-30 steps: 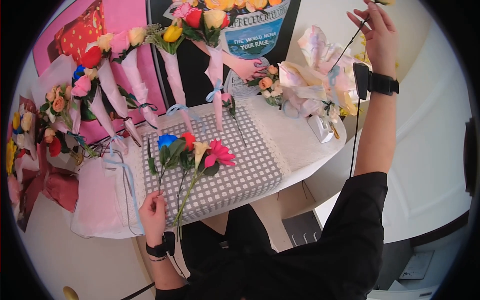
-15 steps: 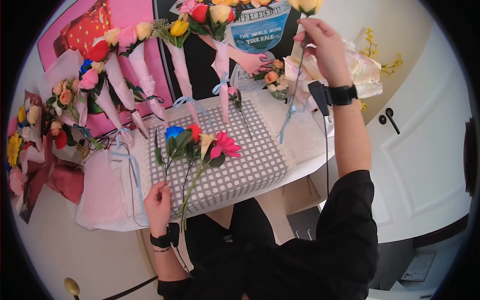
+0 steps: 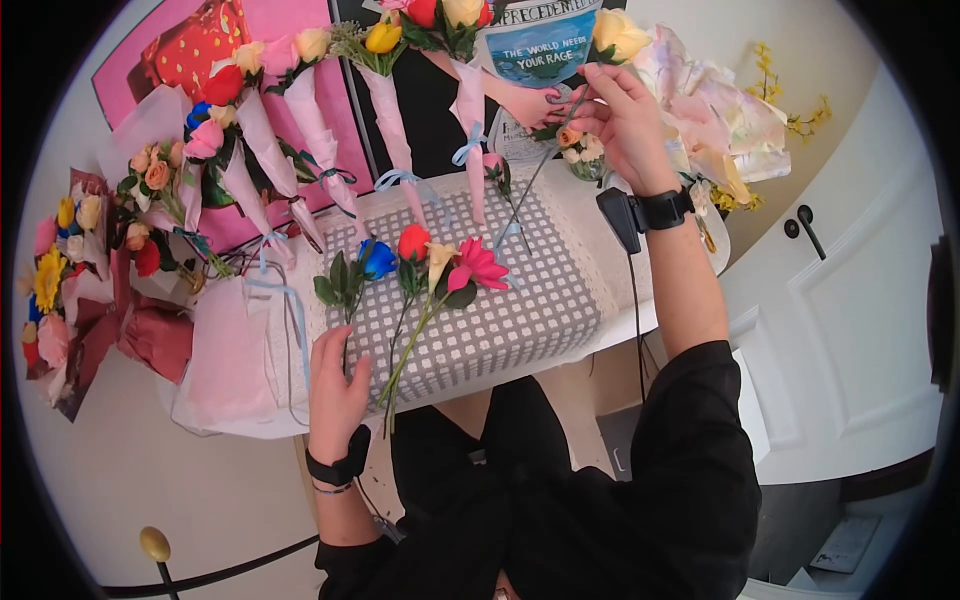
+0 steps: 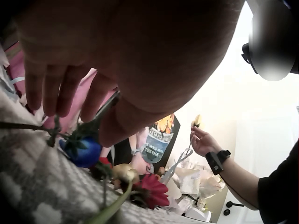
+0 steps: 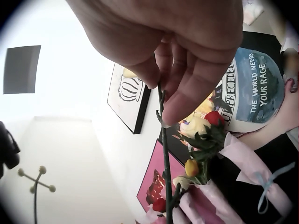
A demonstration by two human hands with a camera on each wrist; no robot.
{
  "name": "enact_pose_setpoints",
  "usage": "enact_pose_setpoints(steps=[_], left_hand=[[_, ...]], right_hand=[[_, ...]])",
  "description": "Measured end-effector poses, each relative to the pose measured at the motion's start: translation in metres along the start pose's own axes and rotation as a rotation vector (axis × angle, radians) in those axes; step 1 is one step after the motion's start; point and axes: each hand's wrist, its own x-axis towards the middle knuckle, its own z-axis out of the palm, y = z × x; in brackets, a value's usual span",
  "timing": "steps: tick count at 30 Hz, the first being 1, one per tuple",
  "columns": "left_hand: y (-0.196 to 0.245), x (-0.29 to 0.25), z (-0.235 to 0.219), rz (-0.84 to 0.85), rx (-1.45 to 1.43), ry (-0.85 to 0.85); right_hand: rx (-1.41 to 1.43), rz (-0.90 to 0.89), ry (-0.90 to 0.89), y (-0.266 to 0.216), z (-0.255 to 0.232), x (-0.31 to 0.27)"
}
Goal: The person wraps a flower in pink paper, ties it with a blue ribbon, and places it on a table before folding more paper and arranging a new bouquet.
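Observation:
My right hand (image 3: 630,130) is raised over the table's right side and pinches the thin stem (image 5: 166,154) of a pale yellow rose (image 3: 618,36). The bloom stands just above the fingertips and the stem slants down to the left. Low at the table's front, my left hand (image 3: 338,390) lies with loosely straight fingers over the stem of a blue rose (image 3: 378,259). In the left wrist view those fingers (image 4: 65,95) hang down beside the blue bloom. A red rose (image 3: 413,242), a cream calla lily (image 3: 440,262) and a magenta flower (image 3: 478,264) lie together to its right.
Several pink-wrapped flowers (image 3: 318,130) lean along the back against pictures. A grey checked cloth (image 3: 520,310) covers the table's middle. Pink wrapping sheets (image 3: 235,350) and a blue ribbon lie left. Larger bouquets stand far left; pastel wrapping paper (image 3: 710,110) stands back right, near a door.
My right hand has come down and leftward with the yellow rose from the upper right. My left hand has let go of the blue rose's stem, its fingers now straighter.

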Motion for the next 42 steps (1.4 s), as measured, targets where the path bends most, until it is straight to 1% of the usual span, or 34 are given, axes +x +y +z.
enact_pose_setpoints(steps=[1, 2, 4, 6, 7, 8, 9, 10, 12, 13, 15, 16, 18, 19, 21, 22, 24, 25, 27, 28, 30, 31, 33, 34, 36, 37, 39, 40, 42], left_hand=[[0.015, 0.004, -0.004, 0.051, 0.029, -0.019], [0.033, 0.008, -0.007, 0.044, 0.032, -0.018], [0.072, 0.02, -0.002, 0.141, -0.144, -0.13], [0.097, 0.036, 0.01, 0.203, -0.29, -0.212], [0.107, 0.045, 0.021, 0.199, -0.286, -0.209], [0.114, 0.054, 0.035, 0.246, -0.42, -0.158], [0.116, 0.058, 0.044, 0.294, -0.555, -0.108], [0.113, 0.058, 0.048, 0.294, -0.555, -0.109], [0.115, 0.061, 0.052, 0.179, -0.704, -0.238], [0.117, 0.057, 0.049, 0.18, -0.706, -0.242], [0.133, 0.047, 0.032, 0.118, -0.604, -0.28], [0.132, 0.044, 0.034, 0.117, -0.608, -0.283], [0.128, 0.039, 0.036, 0.324, -0.473, -0.114], [0.128, 0.036, 0.035, 0.322, -0.474, -0.113], [0.129, 0.032, 0.031, 0.384, -0.406, -0.095], [0.128, 0.031, 0.03, 0.384, -0.405, -0.096], [0.128, 0.029, 0.029, 0.311, -0.462, -0.167], [0.129, 0.029, 0.028, 0.311, -0.461, -0.17], [0.131, 0.029, 0.027, 0.18, -0.559, -0.211], [0.131, 0.028, 0.029, 0.179, -0.559, -0.213], [0.131, 0.027, 0.034, 0.153, -0.62, -0.143], [0.132, 0.026, 0.033, 0.152, -0.621, -0.144], [0.133, 0.024, 0.03, 0.019, -0.699, -0.232], [0.133, 0.023, 0.03, 0.019, -0.699, -0.233], [0.132, 0.02, 0.033, 0.04, -0.819, -0.275], [0.13, 0.019, 0.036, 0.037, -0.817, -0.276], [0.125, 0.018, 0.043, 0.211, -0.791, -0.253], [0.127, 0.016, 0.043, 0.21, -0.789, -0.254], [0.13, 0.012, 0.042, 0.151, -0.793, -0.311]], right_hand=[[0.003, 0.004, -0.003, -0.003, 0.003, -0.005], [0.052, -0.002, -0.02, -0.007, 0.006, -0.009], [0.106, 0.001, -0.046, -0.01, 0.014, -0.017], [0.18, -0.006, -0.099, -0.01, 0.021, -0.024], [0.185, -0.004, -0.103, -0.012, 0.025, -0.027], [0.207, 0.001, -0.116, -0.013, 0.028, -0.03], [0.228, 0.005, -0.127, -0.015, 0.03, -0.033], [0.229, 0.004, -0.126, -0.017, 0.031, -0.036], [0.248, 0.013, -0.16, -0.021, 0.029, -0.04], [0.245, 0.013, -0.155, -0.023, 0.025, -0.041], [0.22, 0.006, -0.108, -0.025, 0.016, -0.043], [0.216, 0.007, -0.105, -0.025, 0.011, -0.043], [0.259, 0.014, -0.069, -0.021, -0.001, -0.04], [0.258, 0.016, -0.07, -0.019, -0.008, -0.039], [0.321, 0.013, 0.008, -0.015, -0.015, -0.038], [0.322, 0.013, 0.009, -0.014, -0.019, -0.038], [0.334, 0.033, 0.031, -0.013, -0.02, -0.041], [0.334, 0.033, 0.034, -0.014, -0.02, -0.043], [0.353, 0.025, 0.0, -0.015, -0.018, -0.047], [0.353, 0.026, 0.002, -0.016, -0.017, -0.048], [0.357, 0.023, -0.017, -0.018, -0.013, -0.052], [0.357, 0.024, -0.016, -0.019, -0.011, -0.054], [0.363, 0.03, -0.014, -0.021, -0.005, -0.058], [0.362, 0.031, -0.014, -0.022, -0.003, -0.06], [0.361, 0.033, -0.073, -0.021, 0.001, -0.064], [0.363, 0.036, -0.072, -0.02, 0.002, -0.065], [0.422, 0.042, -0.11, -0.018, 0.005, -0.067], [0.423, 0.042, -0.109, -0.017, 0.007, -0.067], [0.39, 0.031, -0.091, -0.016, 0.011, -0.069]])
